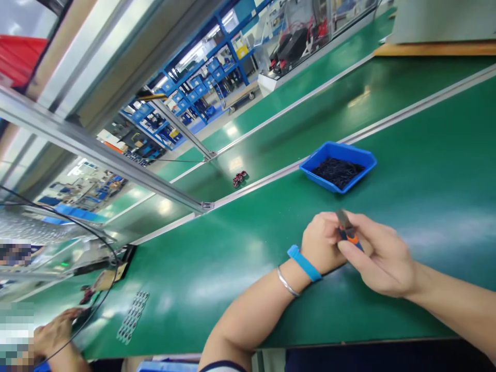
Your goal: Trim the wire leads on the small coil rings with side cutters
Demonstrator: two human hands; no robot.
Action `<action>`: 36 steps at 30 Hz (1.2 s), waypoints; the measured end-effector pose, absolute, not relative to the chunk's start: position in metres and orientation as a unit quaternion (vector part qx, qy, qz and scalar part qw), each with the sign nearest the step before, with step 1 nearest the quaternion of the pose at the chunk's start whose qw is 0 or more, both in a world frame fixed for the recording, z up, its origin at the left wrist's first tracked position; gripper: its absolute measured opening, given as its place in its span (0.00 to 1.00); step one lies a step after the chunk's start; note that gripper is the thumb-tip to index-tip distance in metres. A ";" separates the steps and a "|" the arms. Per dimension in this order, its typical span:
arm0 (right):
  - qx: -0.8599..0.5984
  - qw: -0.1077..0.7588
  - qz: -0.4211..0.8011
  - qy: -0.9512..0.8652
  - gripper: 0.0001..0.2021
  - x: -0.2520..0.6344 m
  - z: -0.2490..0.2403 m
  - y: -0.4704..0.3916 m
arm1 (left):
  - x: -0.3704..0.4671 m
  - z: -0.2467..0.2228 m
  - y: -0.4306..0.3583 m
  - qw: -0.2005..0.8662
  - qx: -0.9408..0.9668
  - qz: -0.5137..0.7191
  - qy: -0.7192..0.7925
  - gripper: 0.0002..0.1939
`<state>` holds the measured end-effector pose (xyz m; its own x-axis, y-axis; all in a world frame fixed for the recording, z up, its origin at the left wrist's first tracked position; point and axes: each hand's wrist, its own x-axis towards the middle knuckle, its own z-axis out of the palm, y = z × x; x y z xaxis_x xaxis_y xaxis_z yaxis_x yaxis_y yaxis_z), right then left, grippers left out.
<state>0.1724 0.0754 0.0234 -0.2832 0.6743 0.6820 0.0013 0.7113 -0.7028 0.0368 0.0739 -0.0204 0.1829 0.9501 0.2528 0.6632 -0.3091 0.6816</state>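
Note:
My right hand [383,258] is closed around small pliers [351,235] with a dark metal head and orange-and-blue handles. The head points up and away from me. Right beside it, my left hand [320,237] is curled, with its fingertips near the pliers' head. What its fingers hold, if anything, is hidden. A blue strap [304,262] and a metal bangle are on the left wrist. Beyond both hands, a blue tray [370,156] holds a heap of thin black pieces [337,170].
Small red-and-silver parts [239,179] lie past the metal rail. On the green bench [186,274] to the left are rows of small metallic pieces [133,318]. A co-worker's hand [58,330] is at the lower left, near a black cable. An aluminium frame [147,183] slants overhead.

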 end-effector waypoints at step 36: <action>-0.312 0.107 0.649 -0.685 0.12 0.165 0.026 0.085 | -0.049 0.003 0.007 0.671 0.312 0.458 0.492 0.22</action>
<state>0.1649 0.0848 0.0261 -0.7817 0.5675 -0.2587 0.2886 -0.0385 -0.9567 -0.0492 0.0075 0.0032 0.0959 0.9217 -0.3758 -0.3074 0.3865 0.8695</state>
